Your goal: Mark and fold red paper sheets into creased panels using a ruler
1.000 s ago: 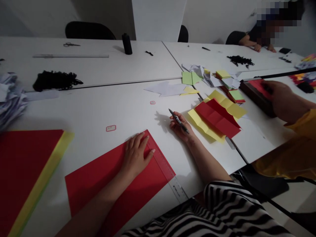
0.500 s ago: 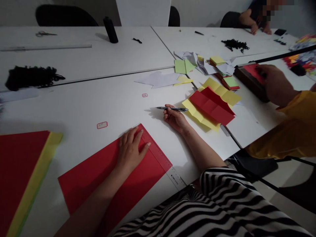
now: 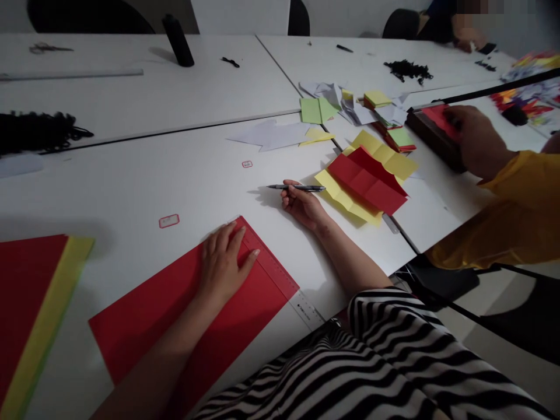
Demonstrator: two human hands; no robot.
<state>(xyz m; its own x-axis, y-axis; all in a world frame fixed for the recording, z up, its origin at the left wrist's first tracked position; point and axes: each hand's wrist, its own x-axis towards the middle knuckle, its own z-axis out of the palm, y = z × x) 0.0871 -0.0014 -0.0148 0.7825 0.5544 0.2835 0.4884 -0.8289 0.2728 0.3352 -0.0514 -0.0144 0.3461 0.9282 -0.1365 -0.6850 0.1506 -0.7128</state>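
A red sheet of paper (image 3: 245,309) lies on the white table in front of me. Along its right edge rests a clear ruler (image 3: 310,309), its lower end sticking out past the paper. My left hand (image 3: 223,259) is flat on the sheet, fingers spread, with fingertips at the upper end of the ruler. To the right, my right hand (image 3: 301,204) pinches a pen (image 3: 301,188) above the table, its tip pointing left. Creased yellow paper (image 3: 345,192) and creased red paper (image 3: 367,181) lie just beyond that hand.
Stacked red and yellow sheets (image 3: 48,297) lie at left. A black bottle (image 3: 178,41), scissors (image 3: 50,48) and black cord bundles (image 3: 39,131) are farther back. At right, a co-worker's hand (image 3: 481,140) holds red paper on a dark box (image 3: 433,140). Another person sits at the far right.
The whole view has shifted slightly, so things sit a little farther left and up. My hands keep their places on the sheet and around the pen. The far person's arms have moved.
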